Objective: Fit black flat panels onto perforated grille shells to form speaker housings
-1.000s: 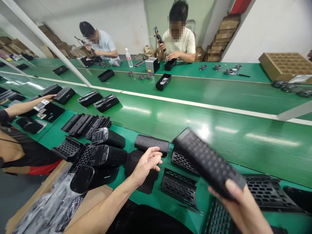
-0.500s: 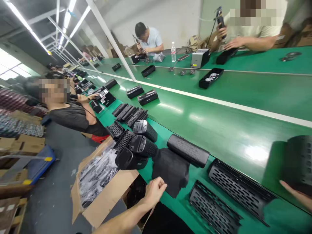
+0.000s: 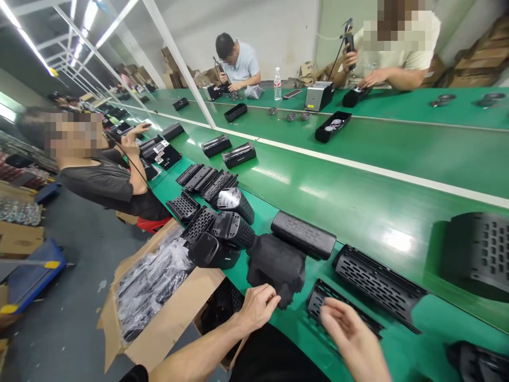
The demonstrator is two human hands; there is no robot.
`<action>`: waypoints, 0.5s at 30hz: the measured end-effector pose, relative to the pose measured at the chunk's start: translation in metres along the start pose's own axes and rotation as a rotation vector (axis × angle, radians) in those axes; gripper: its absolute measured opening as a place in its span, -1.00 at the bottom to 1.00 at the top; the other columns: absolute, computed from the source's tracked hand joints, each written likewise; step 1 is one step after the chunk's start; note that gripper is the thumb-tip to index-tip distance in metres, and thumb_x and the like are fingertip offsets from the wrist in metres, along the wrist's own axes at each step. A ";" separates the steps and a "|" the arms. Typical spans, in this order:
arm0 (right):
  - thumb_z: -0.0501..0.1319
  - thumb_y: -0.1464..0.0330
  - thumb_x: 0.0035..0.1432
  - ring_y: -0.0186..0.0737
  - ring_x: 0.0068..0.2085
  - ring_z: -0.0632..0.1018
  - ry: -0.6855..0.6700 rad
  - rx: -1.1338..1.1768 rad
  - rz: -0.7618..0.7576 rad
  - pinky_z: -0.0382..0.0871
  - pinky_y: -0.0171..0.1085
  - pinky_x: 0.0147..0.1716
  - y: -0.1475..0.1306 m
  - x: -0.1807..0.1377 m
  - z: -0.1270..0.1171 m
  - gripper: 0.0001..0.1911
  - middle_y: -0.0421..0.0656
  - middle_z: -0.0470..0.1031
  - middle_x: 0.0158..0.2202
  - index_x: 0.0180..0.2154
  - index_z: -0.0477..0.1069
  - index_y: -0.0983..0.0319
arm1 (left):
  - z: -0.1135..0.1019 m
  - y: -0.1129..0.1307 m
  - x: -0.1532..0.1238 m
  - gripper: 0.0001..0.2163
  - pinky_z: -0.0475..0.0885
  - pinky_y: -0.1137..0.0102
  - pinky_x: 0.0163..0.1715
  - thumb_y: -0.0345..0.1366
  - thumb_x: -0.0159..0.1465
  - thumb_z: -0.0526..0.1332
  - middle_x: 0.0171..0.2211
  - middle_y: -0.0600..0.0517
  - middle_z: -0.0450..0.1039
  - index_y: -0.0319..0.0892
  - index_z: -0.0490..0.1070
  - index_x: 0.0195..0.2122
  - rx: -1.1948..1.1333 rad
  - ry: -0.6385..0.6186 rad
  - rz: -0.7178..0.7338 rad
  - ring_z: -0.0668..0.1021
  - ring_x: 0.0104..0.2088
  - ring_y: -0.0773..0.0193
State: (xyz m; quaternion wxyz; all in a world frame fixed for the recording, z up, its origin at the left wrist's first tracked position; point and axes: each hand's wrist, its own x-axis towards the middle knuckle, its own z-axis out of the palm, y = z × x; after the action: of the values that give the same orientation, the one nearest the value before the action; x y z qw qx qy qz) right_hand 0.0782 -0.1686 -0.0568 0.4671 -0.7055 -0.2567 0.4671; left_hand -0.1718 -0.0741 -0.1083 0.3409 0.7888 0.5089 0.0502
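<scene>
Left fingers (image 3: 269, 295) loosely curled at the near edge of the black cloth (image 3: 276, 265); touching or pinching it, cannot tell. Left hand (image 3: 254, 310) sits at the worktop (image 3: 296, 331) edge. Right fingers (image 3: 332, 313) spread and released, holding nothing; right hand (image 3: 352, 339) hovers over the near grille (image 3: 320, 296), which lies flat between the cloth and the second grille (image 3: 377, 286).

Risks, as I judge them: a loose grip could drag the cloth into the speaker (image 3: 304, 234) just behind it, and a fingertip could catch in the grille's slots and skid it off the near edge.

Versus half a second ago: right hand was far right by the perforated shell (image 3: 481, 254); now it is in over the near grille, with the shell left on the belt. Left hand moved forward to the cloth.
</scene>
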 end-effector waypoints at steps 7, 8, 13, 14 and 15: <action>0.40 -0.04 0.09 -0.06 -0.27 0.62 -0.266 -0.119 -0.022 0.51 -0.13 -0.22 0.031 0.031 0.076 -0.54 -0.17 0.58 -0.34 -0.22 0.54 0.21 | -0.010 0.020 -0.001 -0.69 0.38 0.36 -0.27 -0.13 0.46 0.12 -0.37 -0.04 0.52 -0.11 0.53 -0.34 -0.142 -0.005 0.206 0.51 -0.36 0.24; 0.37 -0.02 0.17 -0.12 -0.30 0.59 -0.262 -0.157 -0.014 0.50 -0.14 -0.24 0.036 0.032 0.069 -0.58 -0.20 0.54 -0.36 -0.27 0.52 0.22 | -0.010 0.025 0.000 -0.70 0.38 0.36 -0.26 -0.13 0.46 0.12 -0.36 -0.04 0.52 -0.11 0.54 -0.33 -0.164 -0.007 0.222 0.51 -0.36 0.24; 0.27 0.08 0.36 -0.17 -0.27 0.56 -0.046 -0.433 0.162 0.47 -0.11 -0.16 0.061 0.027 0.000 -0.67 -0.21 0.52 -0.29 -0.19 0.49 0.23 | -0.005 0.055 0.016 -0.77 0.39 0.40 -0.22 -0.16 0.43 0.15 -0.27 0.01 0.56 -0.09 0.54 -0.26 -0.209 -0.021 0.142 0.52 -0.35 0.29; 0.27 0.09 0.35 -0.16 -0.26 0.56 0.009 -0.493 0.217 0.46 -0.10 -0.14 0.065 0.025 -0.016 -0.69 -0.20 0.52 -0.29 -0.19 0.49 0.22 | -0.003 0.060 0.022 -0.79 0.39 0.41 -0.20 -0.17 0.43 0.14 -0.24 0.02 0.57 -0.08 0.54 -0.24 -0.179 -0.035 0.090 0.54 -0.33 0.30; 0.27 0.09 0.35 -0.16 -0.26 0.55 0.058 -0.548 0.270 0.45 -0.08 -0.12 0.069 0.023 -0.031 -0.70 -0.19 0.51 -0.30 -0.20 0.48 0.21 | 0.000 0.066 0.027 -0.80 0.39 0.41 -0.17 -0.17 0.43 0.14 -0.21 0.03 0.58 -0.07 0.53 -0.21 -0.143 -0.056 0.039 0.56 -0.30 0.29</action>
State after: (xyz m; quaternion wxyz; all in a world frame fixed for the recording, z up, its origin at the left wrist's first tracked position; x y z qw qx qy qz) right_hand 0.1113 -0.1933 -0.1246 0.2003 -0.8461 -0.2636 0.4177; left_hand -0.1081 -0.0677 -0.0773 0.4093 0.7734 0.4788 0.0710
